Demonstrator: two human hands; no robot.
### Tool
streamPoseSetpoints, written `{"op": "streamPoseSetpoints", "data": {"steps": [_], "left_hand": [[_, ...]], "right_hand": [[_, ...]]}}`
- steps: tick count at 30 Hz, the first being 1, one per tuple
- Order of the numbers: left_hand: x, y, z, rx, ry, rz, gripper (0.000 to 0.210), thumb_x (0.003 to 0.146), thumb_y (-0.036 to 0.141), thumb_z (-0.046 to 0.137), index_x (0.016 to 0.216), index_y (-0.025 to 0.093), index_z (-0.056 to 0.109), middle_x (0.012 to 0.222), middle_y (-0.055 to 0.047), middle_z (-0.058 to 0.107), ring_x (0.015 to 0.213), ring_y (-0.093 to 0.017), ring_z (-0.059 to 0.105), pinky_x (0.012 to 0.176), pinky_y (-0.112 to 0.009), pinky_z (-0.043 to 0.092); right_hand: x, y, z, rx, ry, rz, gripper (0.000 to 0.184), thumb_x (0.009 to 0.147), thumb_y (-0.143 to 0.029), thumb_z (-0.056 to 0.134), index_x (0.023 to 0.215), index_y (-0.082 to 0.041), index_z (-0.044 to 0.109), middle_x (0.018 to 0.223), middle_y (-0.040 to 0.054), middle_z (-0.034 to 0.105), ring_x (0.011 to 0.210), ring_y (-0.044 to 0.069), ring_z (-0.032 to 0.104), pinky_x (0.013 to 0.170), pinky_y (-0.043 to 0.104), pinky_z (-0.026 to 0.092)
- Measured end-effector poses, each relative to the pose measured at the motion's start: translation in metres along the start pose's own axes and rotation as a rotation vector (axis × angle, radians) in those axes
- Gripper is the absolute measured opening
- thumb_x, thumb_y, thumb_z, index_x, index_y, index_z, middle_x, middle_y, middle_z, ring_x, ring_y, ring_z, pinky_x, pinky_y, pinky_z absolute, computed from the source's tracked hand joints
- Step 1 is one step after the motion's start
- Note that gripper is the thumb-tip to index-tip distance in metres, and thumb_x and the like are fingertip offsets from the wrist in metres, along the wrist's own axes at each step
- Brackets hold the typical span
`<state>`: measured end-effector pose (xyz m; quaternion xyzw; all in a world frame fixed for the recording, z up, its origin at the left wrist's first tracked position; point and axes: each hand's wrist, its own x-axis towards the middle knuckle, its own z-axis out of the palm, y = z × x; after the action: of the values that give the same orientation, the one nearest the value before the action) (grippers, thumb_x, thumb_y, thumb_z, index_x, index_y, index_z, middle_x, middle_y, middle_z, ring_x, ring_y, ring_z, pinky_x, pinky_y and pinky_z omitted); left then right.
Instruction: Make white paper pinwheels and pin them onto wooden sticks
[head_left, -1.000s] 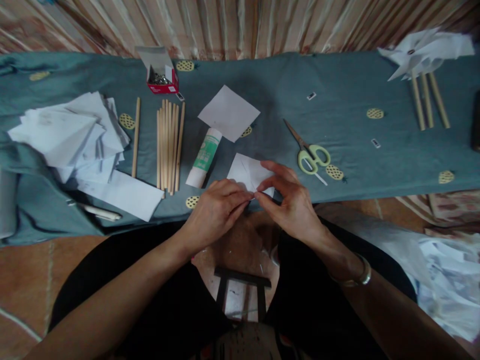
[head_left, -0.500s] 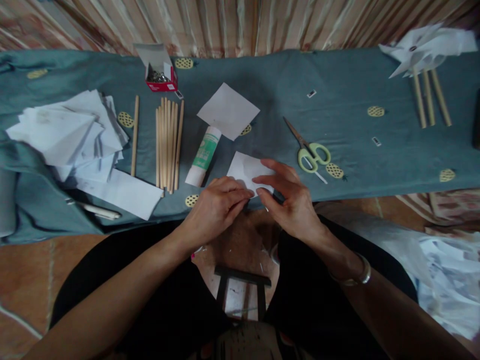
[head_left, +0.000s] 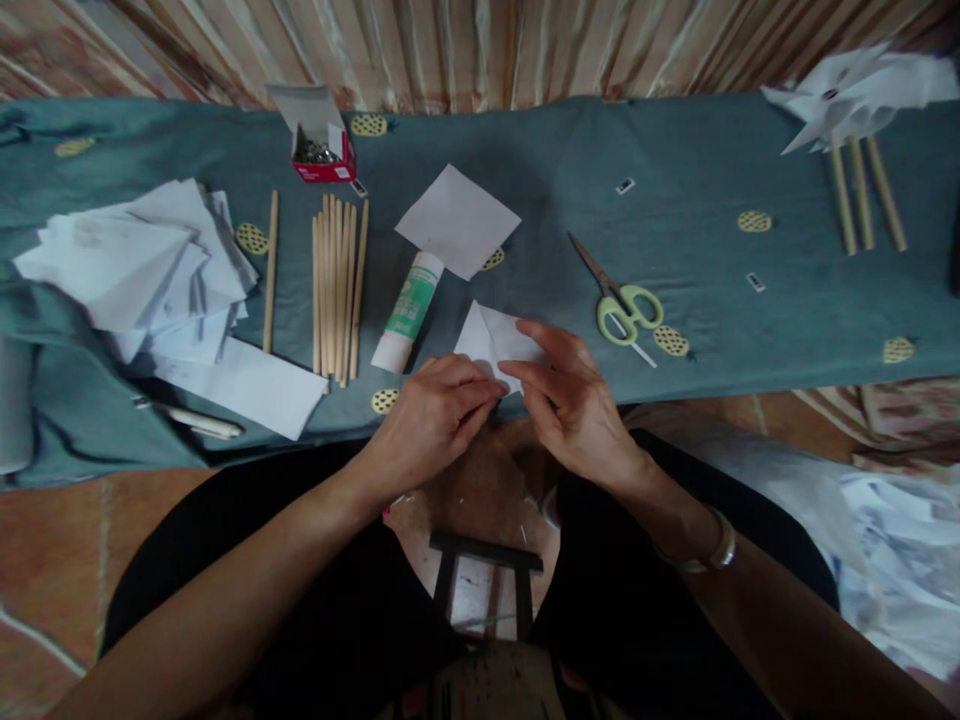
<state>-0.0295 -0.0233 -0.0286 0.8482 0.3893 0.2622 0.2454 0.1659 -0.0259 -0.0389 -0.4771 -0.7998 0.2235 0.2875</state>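
A square white sheet of paper (head_left: 484, 340) with a crease running from its top corner lies at the table's front edge. My left hand (head_left: 439, 405) is closed on its near corner, thumb and fingertips pressed together there. Over the right part of the sheet, my right hand (head_left: 574, 395) has its fingers apart, with the fingertips touching the paper. A white and green glue stick (head_left: 409, 312) lies just left of the sheet. Behind it is another square of white paper (head_left: 459, 222). Scissors with light green handles (head_left: 619, 300) rest to the right.
At the left are a pile of paper squares (head_left: 142, 260), several wooden sticks (head_left: 337, 290) and a pen (head_left: 199, 420). An open red box (head_left: 326, 165) of small metal pieces stands behind. White paper pinwheels (head_left: 840, 100) on sticks lie far right. A bag of paper scraps (head_left: 892, 550) sits below.
My right fingers have shifted slightly left across the sheet and drawn closer together. The crease at the sheet's top corner shows more clearly. My left hand has stayed in place.
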Motion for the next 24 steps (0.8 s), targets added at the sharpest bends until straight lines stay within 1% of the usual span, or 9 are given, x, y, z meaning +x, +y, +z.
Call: {"op": "streamPoseSetpoints", "data": {"steps": [5, 8, 10, 12, 15, 18, 20, 24], "left_hand": [[0.000, 0.001, -0.001, 0.094, -0.033, 0.006, 0.020, 0.092, 0.022, 0.052, 0.104, 0.014, 0.067, 0.093, -0.008, 0.067, 0.091, -0.021, 0.060, 0.080, -0.037, 0.048], [0.000, 0.001, -0.002, 0.145, -0.024, 0.014, 0.020, 0.092, 0.023, 0.053, 0.105, 0.014, 0.066, 0.095, -0.008, 0.067, 0.092, -0.022, 0.059, 0.079, -0.037, 0.046], [0.000, 0.001, -0.002, 0.159, -0.025, 0.017, 0.021, 0.092, 0.023, 0.052, 0.106, 0.015, 0.066, 0.094, -0.008, 0.066, 0.092, -0.021, 0.058, 0.078, -0.036, 0.045], [0.000, 0.001, -0.002, 0.175, -0.035, 0.022, 0.021, 0.093, 0.023, 0.052, 0.108, 0.016, 0.065, 0.095, -0.007, 0.066, 0.091, -0.021, 0.057, 0.077, -0.035, 0.044], [0.000, 0.001, -0.002, 0.208, -0.030, 0.046, 0.022, 0.093, 0.022, 0.051, 0.108, 0.017, 0.066, 0.096, -0.008, 0.066, 0.091, -0.021, 0.057, 0.077, -0.035, 0.043], [0.000, 0.001, -0.003, 0.232, -0.023, 0.073, 0.021, 0.093, 0.021, 0.051, 0.107, 0.016, 0.066, 0.094, -0.008, 0.067, 0.090, -0.021, 0.057, 0.076, -0.035, 0.043], [0.000, 0.001, -0.003, 0.236, -0.021, 0.086, 0.021, 0.092, 0.021, 0.051, 0.107, 0.016, 0.066, 0.095, -0.008, 0.067, 0.089, -0.021, 0.058, 0.075, -0.035, 0.043], [0.001, 0.001, -0.004, 0.225, -0.018, 0.092, 0.022, 0.092, 0.019, 0.051, 0.109, 0.017, 0.065, 0.098, -0.008, 0.068, 0.090, -0.021, 0.059, 0.076, -0.035, 0.043]], "right_hand": [[-0.002, -0.001, 0.002, -0.043, -0.052, -0.009, 0.039, 0.086, -0.010, 0.045, 0.115, -0.030, 0.062, 0.144, 0.0030, 0.045, 0.135, 0.028, 0.039, 0.106, 0.054, 0.038], [-0.002, -0.002, 0.000, -0.041, -0.056, -0.017, 0.038, 0.085, -0.010, 0.045, 0.114, -0.027, 0.062, 0.143, 0.0058, 0.046, 0.135, 0.028, 0.039, 0.106, 0.054, 0.039], [-0.001, 0.000, -0.003, 0.008, -0.047, -0.020, 0.038, 0.087, -0.011, 0.044, 0.116, -0.026, 0.062, 0.141, 0.0065, 0.048, 0.134, 0.027, 0.041, 0.106, 0.052, 0.040], [0.001, 0.002, -0.007, 0.063, -0.018, -0.012, 0.040, 0.088, -0.012, 0.042, 0.120, -0.029, 0.060, 0.139, 0.0054, 0.051, 0.131, 0.025, 0.045, 0.107, 0.051, 0.041], [0.003, 0.009, -0.014, 0.039, 0.033, 0.021, 0.045, 0.089, -0.012, 0.041, 0.128, -0.030, 0.054, 0.139, 0.0056, 0.052, 0.131, 0.025, 0.046, 0.109, 0.052, 0.039], [0.004, 0.013, -0.020, -0.052, 0.012, 0.019, 0.044, 0.089, -0.013, 0.041, 0.131, -0.024, 0.052, 0.141, 0.0097, 0.051, 0.132, 0.026, 0.046, 0.110, 0.052, 0.038], [0.003, 0.014, -0.022, -0.062, -0.012, 0.001, 0.043, 0.090, -0.013, 0.040, 0.131, -0.021, 0.053, 0.141, 0.0114, 0.051, 0.131, 0.026, 0.047, 0.109, 0.052, 0.039], [-0.001, 0.013, -0.028, -0.013, -0.009, 0.000, 0.040, 0.091, -0.015, 0.042, 0.127, -0.025, 0.057, 0.138, 0.0084, 0.055, 0.127, 0.025, 0.052, 0.108, 0.050, 0.043]]}}
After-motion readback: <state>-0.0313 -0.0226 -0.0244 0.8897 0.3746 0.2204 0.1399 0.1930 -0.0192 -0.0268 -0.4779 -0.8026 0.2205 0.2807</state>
